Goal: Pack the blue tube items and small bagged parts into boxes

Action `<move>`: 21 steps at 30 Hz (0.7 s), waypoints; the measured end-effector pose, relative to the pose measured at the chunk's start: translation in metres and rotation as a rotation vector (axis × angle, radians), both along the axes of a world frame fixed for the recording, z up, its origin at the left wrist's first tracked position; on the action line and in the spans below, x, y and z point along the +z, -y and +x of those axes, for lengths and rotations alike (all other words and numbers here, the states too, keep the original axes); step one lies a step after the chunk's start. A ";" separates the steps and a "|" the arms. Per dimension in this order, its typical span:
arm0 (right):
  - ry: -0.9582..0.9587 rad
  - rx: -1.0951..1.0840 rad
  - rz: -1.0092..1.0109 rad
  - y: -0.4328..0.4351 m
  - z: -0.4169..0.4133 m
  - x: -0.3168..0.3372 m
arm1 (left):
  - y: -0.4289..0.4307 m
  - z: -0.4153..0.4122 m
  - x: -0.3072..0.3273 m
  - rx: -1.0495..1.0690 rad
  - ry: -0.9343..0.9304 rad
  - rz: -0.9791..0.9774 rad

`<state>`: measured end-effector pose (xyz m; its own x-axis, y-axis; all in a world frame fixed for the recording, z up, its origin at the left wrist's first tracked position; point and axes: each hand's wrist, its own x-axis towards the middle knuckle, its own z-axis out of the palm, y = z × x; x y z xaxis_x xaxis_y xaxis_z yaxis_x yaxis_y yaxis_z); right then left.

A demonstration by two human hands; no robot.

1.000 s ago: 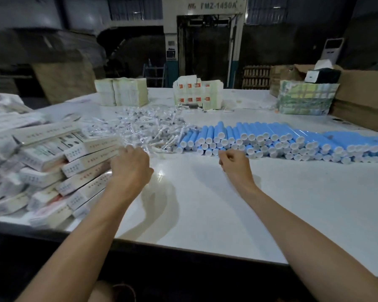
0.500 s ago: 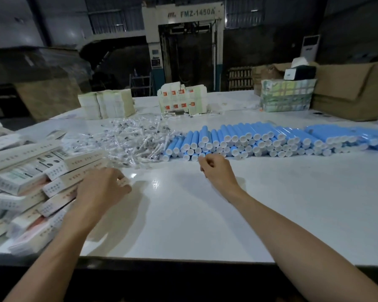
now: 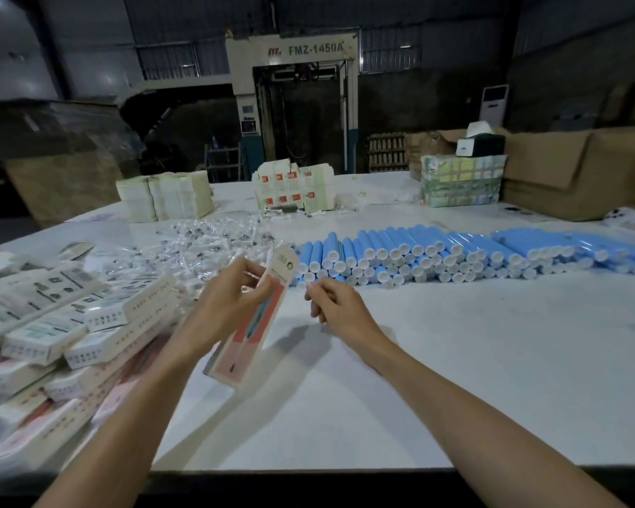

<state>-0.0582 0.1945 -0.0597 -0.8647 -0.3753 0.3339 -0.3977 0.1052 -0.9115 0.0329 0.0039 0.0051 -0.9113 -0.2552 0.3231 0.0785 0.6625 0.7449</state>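
tubes (image 3: 437, 251) – light blue, white end caps. held box (image 3: 252, 324) – cream, salmon-pink panel, teal strip. stacked boxes (image 3: 52, 324) white with dark print, some pink. table (image 3: 455, 361) white. far cartons (image 3: 294, 188) carry red squares.

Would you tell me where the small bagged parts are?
The bagged parts lie left of centre in the head view on the table, between the stacked boxes and the blue tubes.

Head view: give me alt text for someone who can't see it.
The left hand holds a long flat box tilted above the white table; the curled right hand hovers near its top end. Blue tubes lie stacked right, small bagged parts behind, more boxes piled left.
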 end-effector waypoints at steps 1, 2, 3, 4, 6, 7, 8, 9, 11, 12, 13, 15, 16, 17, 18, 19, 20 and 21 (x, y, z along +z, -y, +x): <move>0.030 0.059 -0.032 0.004 0.004 0.003 | -0.008 -0.004 -0.001 0.032 -0.072 -0.091; 0.065 0.111 -0.070 0.009 0.007 0.006 | -0.017 -0.008 -0.001 0.069 -0.148 -0.165; 0.117 0.157 -0.117 0.013 0.010 0.009 | -0.027 -0.011 -0.001 0.112 -0.213 -0.242; 0.181 0.198 -0.173 0.017 0.013 0.012 | -0.037 -0.013 -0.001 0.154 -0.254 -0.335; 0.329 0.262 -0.315 0.020 0.015 0.015 | -0.055 -0.017 -0.005 0.223 -0.241 -0.606; 0.402 0.266 -0.388 0.020 0.015 0.016 | -0.063 -0.019 -0.009 0.232 -0.209 -0.734; 0.453 0.240 -0.443 0.019 0.013 0.017 | -0.068 -0.021 -0.013 0.219 -0.184 -0.805; 0.474 0.202 -0.468 0.017 0.011 0.017 | -0.070 -0.022 -0.016 0.178 -0.161 -0.800; 0.462 0.151 -0.465 0.009 0.005 0.015 | -0.067 -0.026 -0.017 0.029 -0.091 -0.579; 0.453 0.147 -0.461 0.004 0.002 0.014 | -0.062 -0.029 -0.014 -0.044 -0.040 -0.418; 0.446 0.147 -0.457 0.000 0.000 0.015 | -0.057 -0.033 -0.010 -0.094 0.017 -0.260; 0.439 0.140 -0.449 -0.003 -0.003 0.018 | -0.043 -0.042 0.001 -0.142 0.144 0.091; 0.445 0.140 -0.466 -0.002 -0.005 0.019 | -0.036 -0.046 0.003 -0.182 0.239 0.291; 0.456 0.151 -0.486 -0.001 -0.006 0.020 | -0.030 -0.048 0.002 -0.247 0.334 0.459; 0.455 0.164 -0.482 0.002 -0.007 0.020 | -0.025 -0.049 -0.001 -0.336 0.409 0.568; 0.442 0.170 -0.441 0.005 -0.008 0.020 | -0.021 -0.049 -0.008 -0.428 0.458 0.642; 0.405 0.158 -0.356 0.007 -0.010 0.021 | -0.019 -0.050 -0.017 -0.500 0.470 0.694; 0.354 0.135 -0.247 0.008 -0.011 0.023 | -0.017 -0.051 -0.024 -0.531 0.453 0.726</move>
<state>-0.0693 0.1862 -0.0369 -0.8906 -0.4386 0.1202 -0.0520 -0.1643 -0.9850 -0.0184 0.0213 -0.0187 -0.9628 0.2217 -0.1545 -0.1589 -0.0020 0.9873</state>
